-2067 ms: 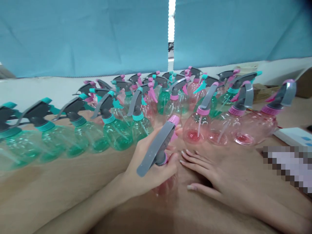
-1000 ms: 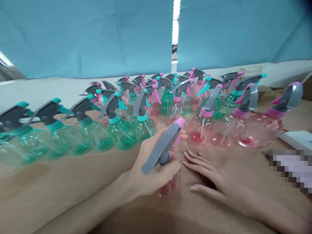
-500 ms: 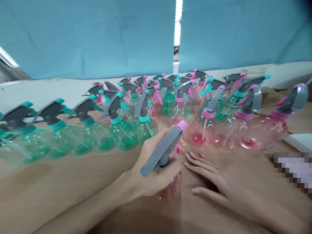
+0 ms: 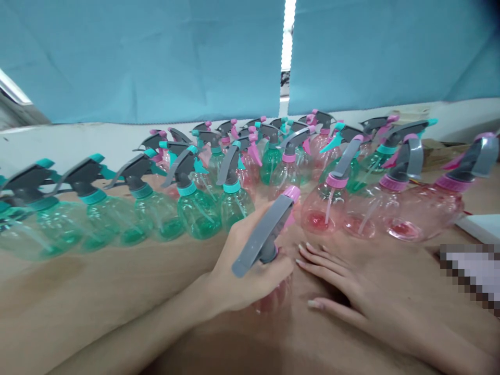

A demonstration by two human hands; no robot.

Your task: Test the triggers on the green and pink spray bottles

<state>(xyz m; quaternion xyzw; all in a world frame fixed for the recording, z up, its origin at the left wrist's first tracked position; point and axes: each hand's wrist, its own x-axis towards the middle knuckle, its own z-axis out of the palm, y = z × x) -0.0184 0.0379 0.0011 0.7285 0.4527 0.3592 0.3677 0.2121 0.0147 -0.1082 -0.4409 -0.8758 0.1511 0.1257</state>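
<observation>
Blue cloth [image 4: 164,57] hangs behind our wood-toned table [image 4: 128,281], where green and pink spray bottles [image 4: 199,213] crowd ahead. Our left hand [image 4: 245,289] wraps its fingers around a pink-collared spray bottle [image 4: 265,234] before them; our right hand [image 4: 361,289] lies nearby, fingers spread.

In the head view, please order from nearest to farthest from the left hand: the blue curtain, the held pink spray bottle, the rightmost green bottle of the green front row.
1. Pink spray bottle: gripped in the left hand.
2. Green bottle: just beyond the hand, at its row's right end.
3. Blue curtain: behind all the bottles.
</observation>
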